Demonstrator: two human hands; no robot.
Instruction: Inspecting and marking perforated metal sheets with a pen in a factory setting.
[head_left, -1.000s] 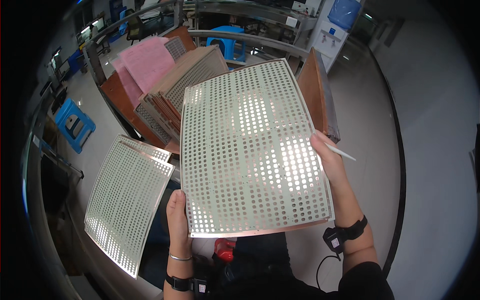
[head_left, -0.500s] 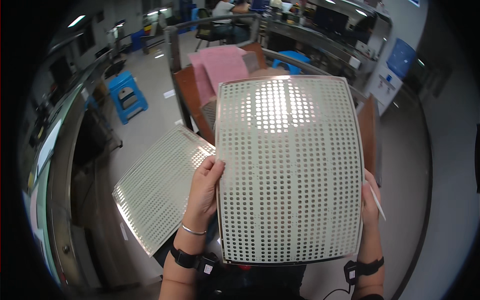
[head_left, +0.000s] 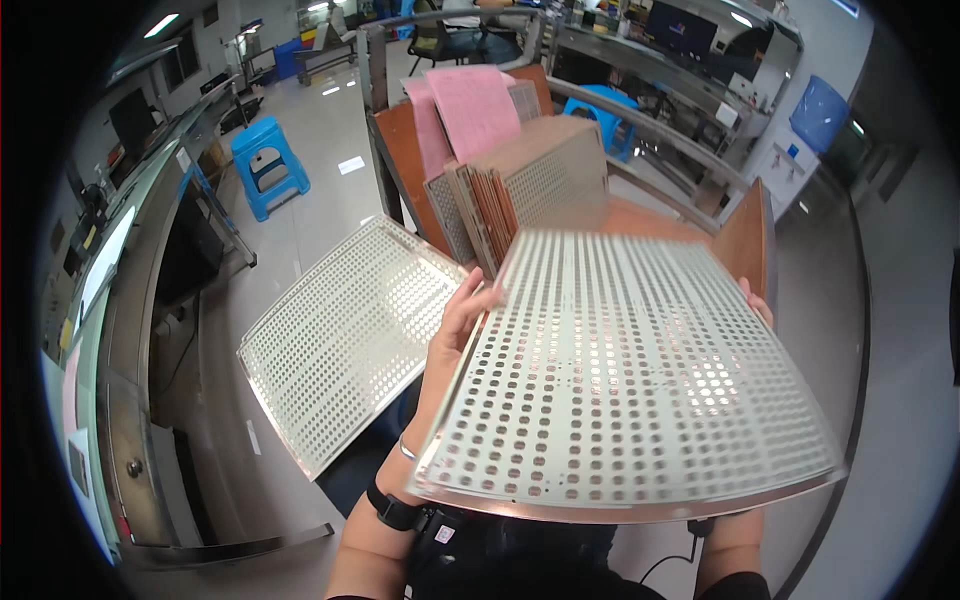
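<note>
A pale green circuit board panel [head_left: 610,400], covered in rows of copper dots, is tilted in front of me with its near edge toward my body. My left hand [head_left: 455,320] grips its left edge, fingers near the far corner. At the right edge, my right hand [head_left: 757,302] holds it too, mostly hidden behind the panel with only some fingers showing. The white pen-like stick is out of sight. A second, similar panel [head_left: 350,335] rests slanted over my leg on the left.
Ahead stands a metal-framed rack [head_left: 375,90] with brown boards and a stack of panels [head_left: 555,170], pink sheets [head_left: 470,110] draped over it. A blue stool [head_left: 268,165] is at left, beside a long workbench [head_left: 120,350]. A water dispenser [head_left: 785,165] stands at right.
The held panel has gone from nearly upright to tilted flatter, its far edge dropping and uncovering the stack in the rack. The white stick has gone from view.
</note>
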